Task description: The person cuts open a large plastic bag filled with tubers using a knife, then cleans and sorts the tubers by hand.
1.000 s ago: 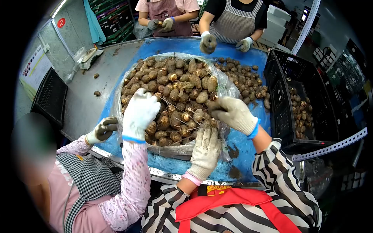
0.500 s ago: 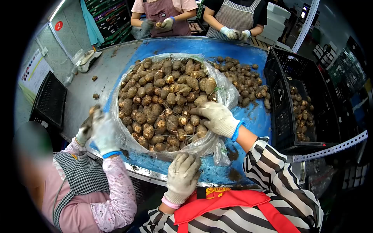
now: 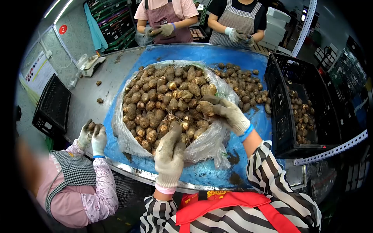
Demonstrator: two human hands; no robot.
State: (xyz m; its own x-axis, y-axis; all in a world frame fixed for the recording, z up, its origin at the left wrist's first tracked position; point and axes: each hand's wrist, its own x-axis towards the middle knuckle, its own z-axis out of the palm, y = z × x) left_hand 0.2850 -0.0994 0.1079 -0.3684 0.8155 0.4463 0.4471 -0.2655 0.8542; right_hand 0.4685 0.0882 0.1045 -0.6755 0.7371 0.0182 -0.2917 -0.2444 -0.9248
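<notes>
A large heap of brown, rough-skinned taros (image 3: 155, 103) fills a clear plastic bag (image 3: 122, 130) whose mouth is spread wide. At the heap's right side, my gloved right hand (image 3: 231, 116) has its fingers and thumb closed around a taro (image 3: 205, 109). My gloved left hand (image 3: 170, 157) is over the front rim of the bag, its fingers pointing at the heap. Its thumb and fingers are apart, and I see nothing held between them.
Loose taros (image 3: 246, 83) lie on the blue table (image 3: 254, 128) behind the bag. To the right, a black crate (image 3: 278, 116) contains more taros. A co-worker's gloved hands (image 3: 93, 138) hold a taro at the left; two people stand across the table.
My left hand has moved forward from the table edge to the bag's front. The right hand has closed on a taro and lifted it slightly. The left co-worker's hands have lowered.
</notes>
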